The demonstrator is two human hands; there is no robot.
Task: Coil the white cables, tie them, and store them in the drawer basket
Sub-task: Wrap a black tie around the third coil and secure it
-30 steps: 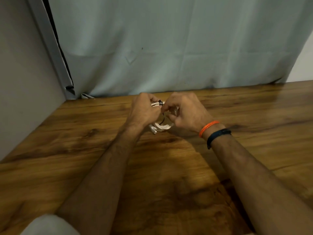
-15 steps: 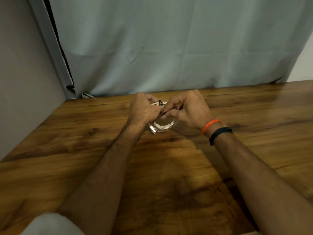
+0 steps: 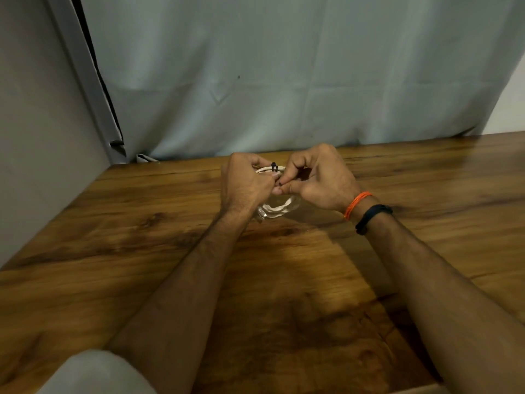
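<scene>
STEP: tying coil | LOCATION: white cable coil [image 3: 274,207] at frame centre, above bench [image 3: 113,223] | GRIP: left hand [image 3: 244,187] clenched on coil; right hand [image 3: 318,180] pinching black tie [image 3: 273,167] end | METHOD: keep loops pinched flat; pull tie snug, not crushing.

A single head-worn view looks forward and down across the wooden table [image 3: 113,251] toward its far edge, where a pale curtain [image 3: 284,81] hangs (no second view overlaps). Both forearms reach in from the near edge, close to the lens.
</scene>
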